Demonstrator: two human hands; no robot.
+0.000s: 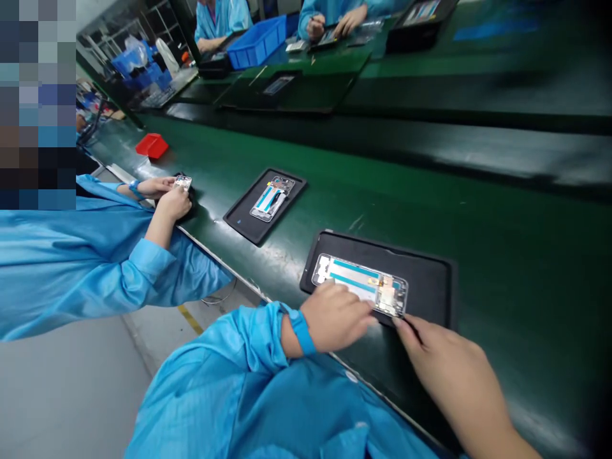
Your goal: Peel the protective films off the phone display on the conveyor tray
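Note:
A partly assembled phone [356, 280] with blue strips and an exposed circuit area lies face down in a black tray [430, 280]. My left hand [337, 315], a blue band on its wrist, has its curled fingers on the phone's near long edge. At the phone's right near corner is my right hand [452, 363], closed, with its thumb stretched toward that corner. A thin dark tool [414, 329] shows between its thumb and fingers; blur hides its exact kind.
Another black tray [243, 223] with a similar phone [271, 199] lies farther left. A co-worker's hands [174, 201] hold a small device at the left. A red bin [152, 146] stands beyond. Across the bench are a blue crate [258, 43] and other workers' hands [349, 22].

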